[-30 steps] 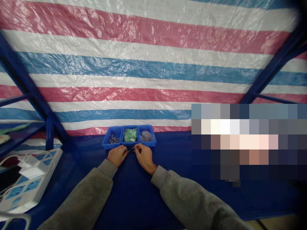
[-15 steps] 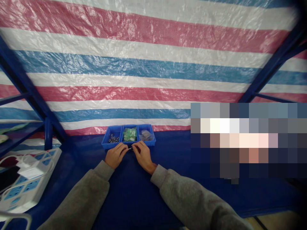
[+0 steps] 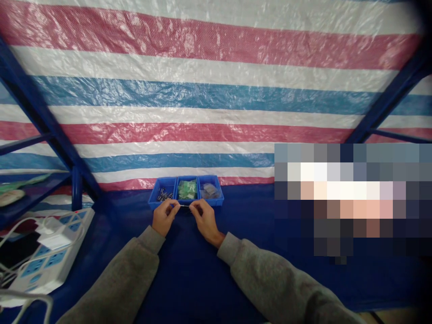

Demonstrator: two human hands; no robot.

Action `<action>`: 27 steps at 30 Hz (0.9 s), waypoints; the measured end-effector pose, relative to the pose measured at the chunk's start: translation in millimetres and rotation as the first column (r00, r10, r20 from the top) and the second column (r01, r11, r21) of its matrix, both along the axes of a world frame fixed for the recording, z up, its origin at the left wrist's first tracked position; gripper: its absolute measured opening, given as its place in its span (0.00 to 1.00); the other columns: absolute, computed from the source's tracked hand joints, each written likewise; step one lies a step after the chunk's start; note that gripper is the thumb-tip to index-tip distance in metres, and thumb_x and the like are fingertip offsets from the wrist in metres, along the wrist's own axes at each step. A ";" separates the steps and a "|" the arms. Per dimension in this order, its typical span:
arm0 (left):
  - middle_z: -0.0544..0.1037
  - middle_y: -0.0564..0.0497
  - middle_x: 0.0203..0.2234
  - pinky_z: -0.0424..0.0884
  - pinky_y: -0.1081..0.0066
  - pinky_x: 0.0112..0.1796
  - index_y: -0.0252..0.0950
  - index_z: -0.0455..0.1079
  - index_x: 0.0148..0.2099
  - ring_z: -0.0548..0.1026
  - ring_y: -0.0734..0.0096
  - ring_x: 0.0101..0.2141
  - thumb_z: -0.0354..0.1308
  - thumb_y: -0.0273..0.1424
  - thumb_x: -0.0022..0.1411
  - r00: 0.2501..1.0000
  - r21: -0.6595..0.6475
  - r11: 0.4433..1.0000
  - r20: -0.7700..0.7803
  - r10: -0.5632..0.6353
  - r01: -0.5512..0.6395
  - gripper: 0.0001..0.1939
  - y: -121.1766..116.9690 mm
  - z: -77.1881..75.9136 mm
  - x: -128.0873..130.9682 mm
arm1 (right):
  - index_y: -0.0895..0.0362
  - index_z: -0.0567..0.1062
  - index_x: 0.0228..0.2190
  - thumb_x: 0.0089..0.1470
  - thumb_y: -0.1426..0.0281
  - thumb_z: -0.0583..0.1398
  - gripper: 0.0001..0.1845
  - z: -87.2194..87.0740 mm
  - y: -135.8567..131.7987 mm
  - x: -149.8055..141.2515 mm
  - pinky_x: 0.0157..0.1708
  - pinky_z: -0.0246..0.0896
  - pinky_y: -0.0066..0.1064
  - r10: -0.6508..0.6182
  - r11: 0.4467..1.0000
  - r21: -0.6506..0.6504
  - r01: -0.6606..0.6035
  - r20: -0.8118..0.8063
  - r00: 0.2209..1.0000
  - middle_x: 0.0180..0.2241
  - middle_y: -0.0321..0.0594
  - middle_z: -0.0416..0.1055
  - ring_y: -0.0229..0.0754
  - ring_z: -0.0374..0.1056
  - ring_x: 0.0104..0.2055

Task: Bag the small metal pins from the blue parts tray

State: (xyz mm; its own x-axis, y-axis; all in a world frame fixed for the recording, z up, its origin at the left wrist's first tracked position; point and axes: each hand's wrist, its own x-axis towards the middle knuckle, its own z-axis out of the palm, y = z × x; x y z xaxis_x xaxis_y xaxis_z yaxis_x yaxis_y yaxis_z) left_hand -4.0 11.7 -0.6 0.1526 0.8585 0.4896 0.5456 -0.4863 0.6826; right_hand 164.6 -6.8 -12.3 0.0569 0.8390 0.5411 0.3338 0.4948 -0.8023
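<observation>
A thin, pale stick-like piece spans the gap between my two hands, just in front of a row of blue bins. My left hand pinches its left end, and my right hand pinches the other end. The piece is too small to name. Behind my left hand, the left bin holds several slim dark and silver pieces. Green-and-white packets fill the middle bin. Small clear plastic bags lie in the right bin.
The bins stand at the back of a blue tabletop, against a striped plastic sheet. A white power strip with plugs and cables lies at the left. A pixelated area covers the right side. Blue frame posts slant at both sides.
My hands are slightly further apart, and more of the thin pale piece shows between them. The whole view has shifted a little, so the bins and table appear further right.
</observation>
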 end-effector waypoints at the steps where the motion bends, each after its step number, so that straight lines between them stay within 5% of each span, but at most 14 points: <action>1: 0.67 0.57 0.18 0.62 0.77 0.23 0.35 0.67 0.35 0.64 0.78 0.18 0.52 0.38 0.59 1.000 -0.016 1.000 0.021 -0.007 0.007 0.11 0.6 -0.8 0.4 | 0.57 0.72 0.30 0.56 0.66 0.54 0.09 -0.8 0.0 -0.4 0.31 0.57 0.27 -0.010 1.000 -0.002 0.010 -0.011 1.000 0.28 0.36 0.68 0.36 0.64 0.29; 27: 0.65 0.58 0.14 0.63 0.77 0.21 0.35 0.66 0.34 0.65 0.77 0.16 0.54 0.39 0.58 0.996 -0.111 0.992 0.074 -0.048 0.056 0.11 1.0 -3.3 0.9 | 0.57 0.72 0.30 0.56 0.65 0.53 0.10 -5.7 3.8 0.2 0.30 0.58 0.26 -0.027 0.999 -0.026 0.026 -0.038 0.999 0.27 0.36 0.69 0.37 0.64 0.29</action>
State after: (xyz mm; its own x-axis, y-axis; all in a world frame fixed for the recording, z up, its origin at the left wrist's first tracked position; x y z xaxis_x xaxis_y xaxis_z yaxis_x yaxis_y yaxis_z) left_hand -3.0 12.8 -3.9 0.1663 0.9009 0.4010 0.4695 -0.4299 0.7712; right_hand 164.8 -3.1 -18.1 0.0995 0.8506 0.5163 0.3148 0.4653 -0.8273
